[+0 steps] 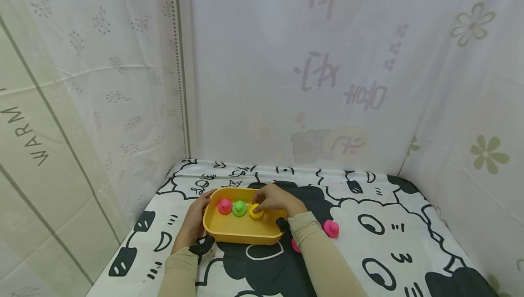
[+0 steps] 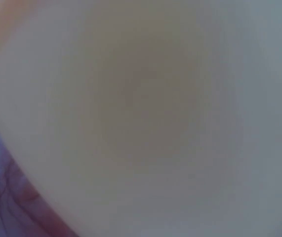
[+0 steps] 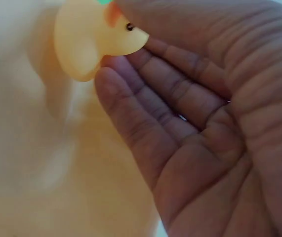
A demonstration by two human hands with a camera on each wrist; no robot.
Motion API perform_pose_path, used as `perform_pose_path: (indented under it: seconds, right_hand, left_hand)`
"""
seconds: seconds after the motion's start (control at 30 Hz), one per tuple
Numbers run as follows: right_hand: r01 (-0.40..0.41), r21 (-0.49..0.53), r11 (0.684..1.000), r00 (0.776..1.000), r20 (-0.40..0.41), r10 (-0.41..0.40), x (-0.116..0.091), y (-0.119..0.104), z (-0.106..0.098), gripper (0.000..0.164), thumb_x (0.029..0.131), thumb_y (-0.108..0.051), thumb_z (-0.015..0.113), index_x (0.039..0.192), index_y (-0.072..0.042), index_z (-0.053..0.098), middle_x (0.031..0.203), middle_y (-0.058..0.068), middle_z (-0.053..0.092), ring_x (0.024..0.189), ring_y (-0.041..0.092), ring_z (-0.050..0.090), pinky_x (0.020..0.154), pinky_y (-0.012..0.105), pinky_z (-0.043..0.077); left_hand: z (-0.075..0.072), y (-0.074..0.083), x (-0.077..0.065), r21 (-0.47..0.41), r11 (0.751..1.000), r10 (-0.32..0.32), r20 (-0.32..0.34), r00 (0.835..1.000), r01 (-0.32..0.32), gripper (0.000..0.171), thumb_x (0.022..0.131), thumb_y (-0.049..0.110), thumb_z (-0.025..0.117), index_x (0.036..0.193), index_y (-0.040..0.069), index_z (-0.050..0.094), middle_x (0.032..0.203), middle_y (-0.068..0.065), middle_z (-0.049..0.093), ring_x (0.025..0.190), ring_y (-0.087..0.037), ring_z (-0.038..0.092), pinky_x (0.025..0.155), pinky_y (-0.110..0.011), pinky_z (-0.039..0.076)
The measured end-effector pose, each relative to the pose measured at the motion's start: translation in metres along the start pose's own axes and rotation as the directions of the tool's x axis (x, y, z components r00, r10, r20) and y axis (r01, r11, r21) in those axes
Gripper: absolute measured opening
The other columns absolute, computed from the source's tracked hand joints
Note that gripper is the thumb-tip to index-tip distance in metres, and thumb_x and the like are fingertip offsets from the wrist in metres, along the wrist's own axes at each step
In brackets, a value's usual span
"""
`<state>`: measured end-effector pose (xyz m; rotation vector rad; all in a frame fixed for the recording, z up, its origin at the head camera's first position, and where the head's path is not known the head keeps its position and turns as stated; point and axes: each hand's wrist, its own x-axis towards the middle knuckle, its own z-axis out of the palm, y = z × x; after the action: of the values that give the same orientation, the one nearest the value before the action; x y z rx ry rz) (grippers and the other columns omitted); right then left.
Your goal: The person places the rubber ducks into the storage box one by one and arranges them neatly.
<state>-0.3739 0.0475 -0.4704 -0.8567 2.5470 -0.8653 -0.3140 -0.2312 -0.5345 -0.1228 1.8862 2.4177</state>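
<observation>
Pale printed fabric [image 1: 254, 60] hangs behind a cartoon-print cloth [image 1: 344, 251] with a yellow tray [image 1: 241, 239] on it. Left hand's [image 1: 194, 222] against the tray's left end (can't tell how curled). Right hand [image 1: 274, 198] pinches a yellow duck [image 1: 255, 213] inside the tray, beside a green duck [image 1: 239, 208] and a pink duck [image 1: 224, 206].

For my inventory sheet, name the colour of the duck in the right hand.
The duck is yellow, best seen in the right wrist view.

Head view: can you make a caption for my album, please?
In the yellow tray: pink toy duck, green toy duck, and yellow toy duck pinched by the right hand.
</observation>
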Motion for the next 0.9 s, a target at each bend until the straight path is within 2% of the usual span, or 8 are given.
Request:
perform_pose_path:
  seconds: [0.13,0.4,0.6,0.9]
  right_hand:
    - [-0.023,-0.005,1.000,1.000,0.018,0.023,0.0003,-0.0006,0.0040,0.020,0.082,-0.023,0.083,0.101,-0.019,0.075,0.092,-0.009,0.067,0.085,0.012,0.062,0.079,0.026,0.054]
    - [-0.012,-0.061,0.998,1.000,0.010,0.013,0.0011,-0.0006,0.0073,0.025,0.082,-0.021,0.083,0.105,-0.016,0.074,0.096,-0.007,0.067,0.087,0.010,0.060,0.080,0.025,0.053]
    - [0.000,-0.076,0.997,1.000,0.029,0.002,0.0004,-0.0041,0.0055,0.026,0.083,-0.016,0.082,0.108,-0.015,0.073,0.098,-0.006,0.067,0.088,0.011,0.060,0.081,0.025,0.053]
    - [0.000,-0.091,0.996,1.000,0.028,0.002,0.0030,-0.0052,0.0007,0.035,0.083,-0.024,0.082,0.115,-0.012,0.072,0.104,-0.004,0.069,0.092,0.009,0.060,0.084,0.024,0.053]
  left_hand:
    - [-0.0006,-0.0021,-0.0006,0.021,1.000,-0.008,-0.007,1.000,0.008,0.049,0.102,0.023,0.038,0.150,0.014,0.045,0.154,-0.007,0.041,0.136,-0.029,0.044,0.108,-0.038,0.043]
    - [0.0004,-0.0033,-0.0011,0.044,0.999,-0.001,-0.014,1.000,0.002,0.048,0.102,0.024,0.039,0.149,0.015,0.047,0.153,-0.007,0.042,0.135,-0.030,0.045,0.108,-0.039,0.044]
    - [0.0005,-0.0017,0.0001,0.026,1.000,0.001,-0.014,1.000,0.000,0.048,0.103,0.023,0.038,0.150,0.014,0.046,0.152,-0.009,0.043,0.134,-0.030,0.045,0.107,-0.039,0.045]
    - [0.0012,0.0007,0.0028,0.016,1.000,-0.009,-0.017,1.000,0.009,0.049,0.103,0.023,0.038,0.151,0.014,0.044,0.153,-0.009,0.042,0.135,-0.029,0.045,0.104,-0.036,0.047]
